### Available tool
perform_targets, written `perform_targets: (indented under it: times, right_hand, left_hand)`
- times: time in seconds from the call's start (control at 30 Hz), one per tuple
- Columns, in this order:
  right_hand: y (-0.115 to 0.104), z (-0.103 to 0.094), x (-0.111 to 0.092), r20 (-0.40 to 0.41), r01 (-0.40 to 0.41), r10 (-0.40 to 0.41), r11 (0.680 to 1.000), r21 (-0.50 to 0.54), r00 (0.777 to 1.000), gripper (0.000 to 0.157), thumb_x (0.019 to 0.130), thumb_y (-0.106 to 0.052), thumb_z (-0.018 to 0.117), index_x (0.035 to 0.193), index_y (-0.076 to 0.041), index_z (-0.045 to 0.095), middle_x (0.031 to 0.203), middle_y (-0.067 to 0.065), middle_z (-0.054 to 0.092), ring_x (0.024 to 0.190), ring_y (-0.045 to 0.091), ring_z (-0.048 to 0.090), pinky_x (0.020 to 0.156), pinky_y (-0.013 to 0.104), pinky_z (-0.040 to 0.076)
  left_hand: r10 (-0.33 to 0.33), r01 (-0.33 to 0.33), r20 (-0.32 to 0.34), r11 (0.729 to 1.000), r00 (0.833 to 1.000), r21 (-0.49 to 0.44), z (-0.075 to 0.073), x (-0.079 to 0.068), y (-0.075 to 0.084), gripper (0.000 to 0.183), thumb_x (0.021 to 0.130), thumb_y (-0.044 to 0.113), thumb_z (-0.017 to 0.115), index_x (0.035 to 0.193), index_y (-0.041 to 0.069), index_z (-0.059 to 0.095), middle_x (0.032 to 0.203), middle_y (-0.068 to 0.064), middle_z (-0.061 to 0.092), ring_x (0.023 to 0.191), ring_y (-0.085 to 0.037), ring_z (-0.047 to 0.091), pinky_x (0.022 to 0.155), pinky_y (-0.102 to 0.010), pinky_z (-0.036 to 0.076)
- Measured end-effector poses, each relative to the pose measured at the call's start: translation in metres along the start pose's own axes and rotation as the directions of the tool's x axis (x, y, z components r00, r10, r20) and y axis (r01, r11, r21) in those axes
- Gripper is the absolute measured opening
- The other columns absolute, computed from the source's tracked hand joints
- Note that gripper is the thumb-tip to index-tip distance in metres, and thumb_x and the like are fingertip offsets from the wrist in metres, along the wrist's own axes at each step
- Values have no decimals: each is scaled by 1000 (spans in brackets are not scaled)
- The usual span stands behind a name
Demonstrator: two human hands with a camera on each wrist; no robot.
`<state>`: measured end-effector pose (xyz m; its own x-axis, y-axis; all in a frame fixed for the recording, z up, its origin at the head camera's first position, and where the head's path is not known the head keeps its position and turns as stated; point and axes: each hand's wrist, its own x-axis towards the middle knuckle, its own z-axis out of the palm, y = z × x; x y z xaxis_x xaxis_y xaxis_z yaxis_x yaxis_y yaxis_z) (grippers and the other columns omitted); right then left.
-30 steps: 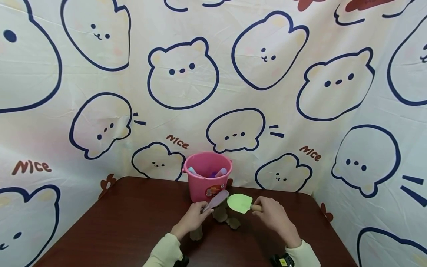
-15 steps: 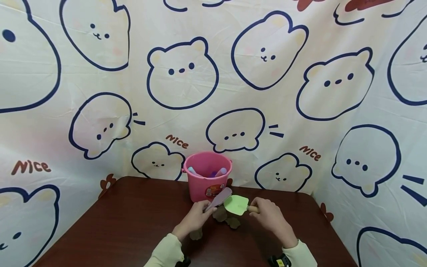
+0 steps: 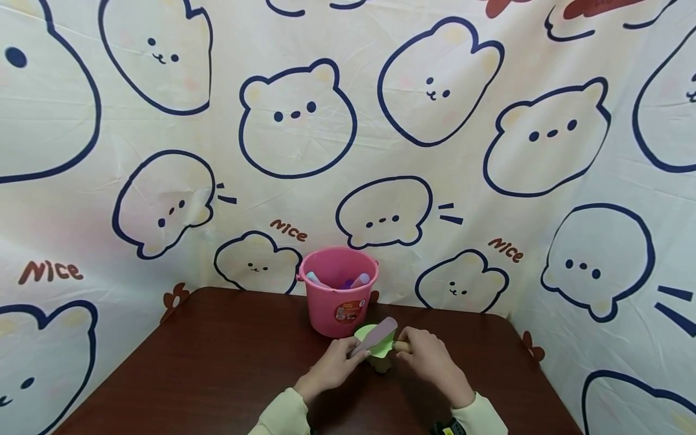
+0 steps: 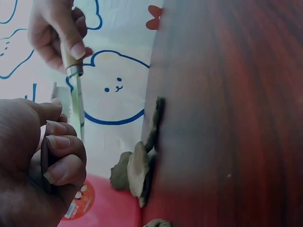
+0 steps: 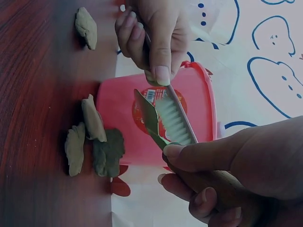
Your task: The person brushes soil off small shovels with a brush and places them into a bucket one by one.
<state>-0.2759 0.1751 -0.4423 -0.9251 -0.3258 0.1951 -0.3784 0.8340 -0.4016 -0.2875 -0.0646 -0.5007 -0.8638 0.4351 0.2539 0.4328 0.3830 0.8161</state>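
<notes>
My left hand grips the handle of a flat purple brush; its pale bristles show in the right wrist view. In my right hand is a small green trowel, held by its wooden handle. The brush overlaps the trowel blade in the head view. In the right wrist view the bristles face the blade, and I cannot tell whether they touch along it. Below both tools, several greyish-brown clay-like lumps lie on the table, one apart from the others.
A pink bucket stands just behind the tools, with some pale-tipped items and something purple inside. The dark wooden table ends against a cartoon-printed cloth at the back and sides.
The left hand has moved right and slightly down with the brush, while the right hand has brought the trowel left. The brush and trowel, earlier side by side, now overlap.
</notes>
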Motion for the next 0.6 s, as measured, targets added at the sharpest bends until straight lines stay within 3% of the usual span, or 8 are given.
perform_targets:
  times: [0.6]
  right_hand:
    - [0, -3, -1, -11, -11, 11, 1000, -3, 1000, 17, 87, -14, 81, 95, -12, 66, 80, -5, 60, 66, 13, 51, 60, 33, 44]
  left_hand:
    - [-9, 9, 16, 1000, 1000, 4, -1, -1, -7, 16, 103, 26, 62, 99, 11, 65, 73, 6, 52, 61, -5, 46, 56, -20, 37]
